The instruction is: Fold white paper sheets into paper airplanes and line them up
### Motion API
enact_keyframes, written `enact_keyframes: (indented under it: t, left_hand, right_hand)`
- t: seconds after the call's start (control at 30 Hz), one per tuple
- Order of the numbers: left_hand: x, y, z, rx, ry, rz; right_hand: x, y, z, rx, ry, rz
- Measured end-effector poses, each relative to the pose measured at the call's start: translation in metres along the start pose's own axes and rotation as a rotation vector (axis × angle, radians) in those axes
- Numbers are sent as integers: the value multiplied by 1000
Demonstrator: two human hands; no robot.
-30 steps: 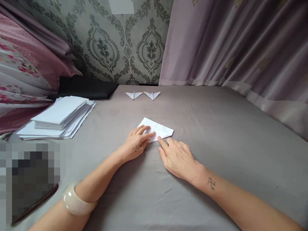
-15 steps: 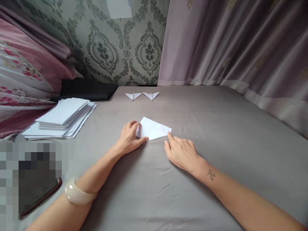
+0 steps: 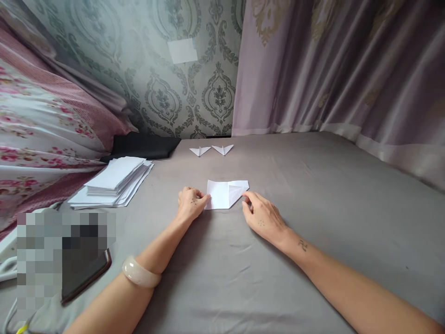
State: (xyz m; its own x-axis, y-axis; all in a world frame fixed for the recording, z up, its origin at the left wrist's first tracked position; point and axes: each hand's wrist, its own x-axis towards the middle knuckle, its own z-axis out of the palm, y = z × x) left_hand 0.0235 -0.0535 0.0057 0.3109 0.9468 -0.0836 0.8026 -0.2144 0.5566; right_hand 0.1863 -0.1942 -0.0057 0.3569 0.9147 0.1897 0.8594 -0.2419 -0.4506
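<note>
Both forearms reach in from the lower frame; left hand [image 3: 190,204] curled at centre, right hand [image 3: 264,218] flat beside it, fingertips pinching forward.

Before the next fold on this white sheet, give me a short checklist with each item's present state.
1. Folded sheet lies flat on the grey cloth: ok.
2. Left hand touches the sheet's left edge: ok.
3. Right hand touches the right corner flap: ok.
4. Paper stack lies apart from the sheet: ok.
5. Two finished paper planes lie apart, farther back: ok.
6. Crease sharpness: cannot tell.
</note>
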Motion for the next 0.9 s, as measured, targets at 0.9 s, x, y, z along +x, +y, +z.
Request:
enact_keyframes:
  t: [0.9]
  left_hand:
    - [-48, 1, -7, 82, -165, 437]
  right_hand:
    - [21, 11, -8, -138, -193, -248]
